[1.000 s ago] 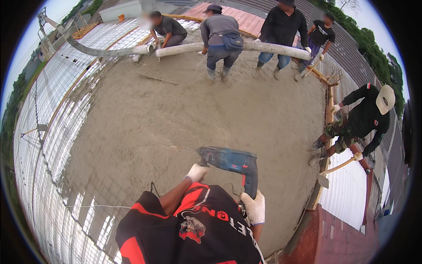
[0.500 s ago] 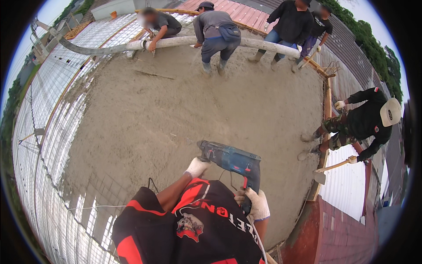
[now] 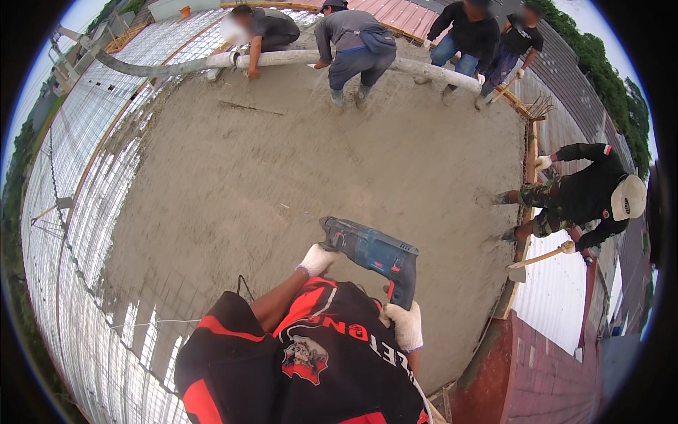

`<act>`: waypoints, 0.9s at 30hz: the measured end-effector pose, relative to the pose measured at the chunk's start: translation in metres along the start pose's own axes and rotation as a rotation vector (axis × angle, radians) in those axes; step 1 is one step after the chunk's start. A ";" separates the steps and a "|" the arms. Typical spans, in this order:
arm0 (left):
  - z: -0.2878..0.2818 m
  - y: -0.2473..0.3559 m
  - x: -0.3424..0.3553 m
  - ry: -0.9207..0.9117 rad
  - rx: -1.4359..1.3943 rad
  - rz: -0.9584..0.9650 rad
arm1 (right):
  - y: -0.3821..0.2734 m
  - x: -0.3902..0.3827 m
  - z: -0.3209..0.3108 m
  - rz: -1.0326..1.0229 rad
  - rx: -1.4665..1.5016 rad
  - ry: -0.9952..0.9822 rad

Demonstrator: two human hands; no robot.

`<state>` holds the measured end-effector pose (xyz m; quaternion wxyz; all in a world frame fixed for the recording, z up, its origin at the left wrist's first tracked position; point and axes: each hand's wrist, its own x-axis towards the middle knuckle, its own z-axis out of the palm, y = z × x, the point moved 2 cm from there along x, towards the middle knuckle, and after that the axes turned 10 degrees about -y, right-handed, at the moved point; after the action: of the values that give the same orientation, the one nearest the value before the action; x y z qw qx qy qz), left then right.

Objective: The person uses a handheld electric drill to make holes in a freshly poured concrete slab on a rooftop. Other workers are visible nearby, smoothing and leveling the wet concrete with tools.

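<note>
Rotary hammer drill point(image 3: 373, 247) lay between gloves, long axis slanting forward-left from right hand point(image 3: 406, 326), which gripped rear handle point(image 3: 403, 291); left hand point(image 3: 318, 261) clasped underside, nearer nose point(image 3: 330, 227). Wet concrete point(image 3: 212, 191) spread ahead of fingers.

Hose point(image 3: 155, 70) and pale pipe point(image 3: 432, 72) — earlier apart — now meet.

The floor is wet, gray concrete point(image 3: 304, 162), bumpy and brown-gray. A worker's muddy boots point(image 3: 337, 97) stand in it. On the left, wire mesh point(image 3: 85, 247) covers shiny pale sheets point(image 3: 126, 161). A wooden-handled hoe point(image 3: 64, 203) lies on the mesh.
</note>
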<state>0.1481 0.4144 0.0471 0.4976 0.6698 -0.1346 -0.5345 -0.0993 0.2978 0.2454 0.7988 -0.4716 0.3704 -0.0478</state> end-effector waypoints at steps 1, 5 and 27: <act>0.000 -0.001 0.001 0.002 -0.025 0.013 | -0.001 -0.001 0.003 0.020 -0.043 0.018; -0.003 -0.010 0.006 -0.022 -0.047 0.035 | -0.004 -0.009 0.016 0.045 -0.189 0.062; 0.098 -0.014 0.017 -0.273 0.160 0.049 | 0.027 -0.113 -0.044 -0.011 -0.058 0.213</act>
<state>0.0660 0.3577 0.0323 0.4327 0.6250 -0.2593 -0.5958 -0.2165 0.3290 0.2730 0.7407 -0.4888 0.4519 -0.0911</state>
